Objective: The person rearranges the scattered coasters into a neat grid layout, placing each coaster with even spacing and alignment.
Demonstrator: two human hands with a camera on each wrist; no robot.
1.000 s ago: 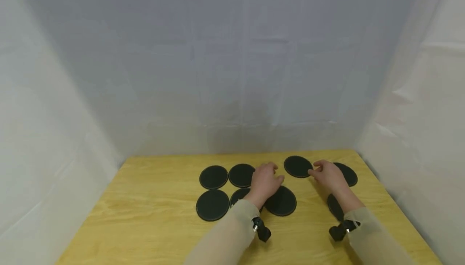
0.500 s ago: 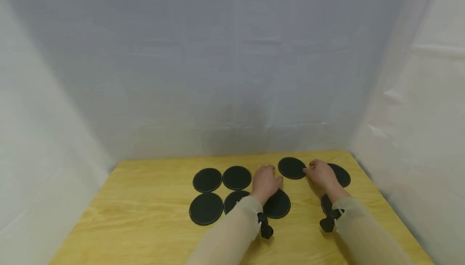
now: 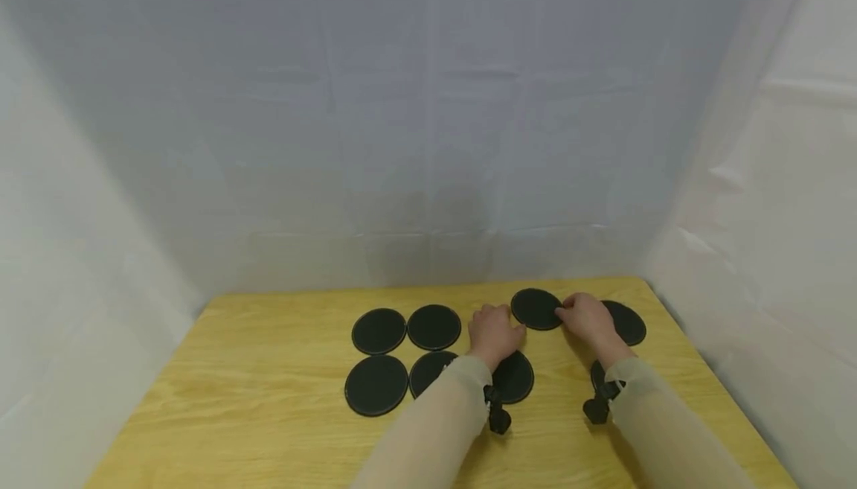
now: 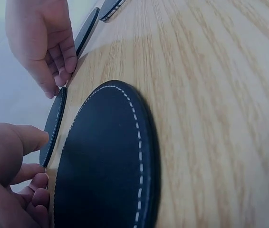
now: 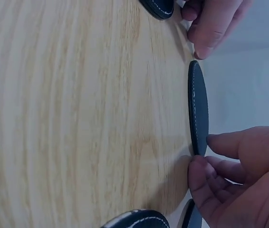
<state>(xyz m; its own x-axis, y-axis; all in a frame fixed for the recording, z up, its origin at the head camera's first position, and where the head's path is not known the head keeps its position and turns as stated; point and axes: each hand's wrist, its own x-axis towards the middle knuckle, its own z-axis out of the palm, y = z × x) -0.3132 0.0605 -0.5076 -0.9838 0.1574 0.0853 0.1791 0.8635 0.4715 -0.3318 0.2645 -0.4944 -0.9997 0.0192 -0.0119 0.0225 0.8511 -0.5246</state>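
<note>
A round black coaster [image 3: 535, 309] with pale edge stitching lies at the back of the table between my two hands. My right hand [image 3: 588, 318] pinches its right edge; the right wrist view shows the thumb on the coaster's [image 5: 199, 102] face and curled fingers at the rim. At the opposite edge, my left hand [image 3: 494, 334] has its thumb over the coaster [image 4: 53, 126] and its fingers bent at the rim. Another coaster [image 3: 514, 379] sits just in front of my left hand, partly covered by the wrist; it looms large in the left wrist view.
Several matching coasters, such as this one [image 3: 376, 385], form two rows at the left. Two more lie at the right: one coaster [image 3: 626, 323] behind my right hand and another beneath that wrist. White sheeting [image 3: 428, 139] encloses the wooden table [image 3: 221, 392] at the back and sides.
My left hand has moved right, up to the left edge of the back coaster. The right hand's thumb and fingers have come together on its right edge. The head view has shifted slightly.
</note>
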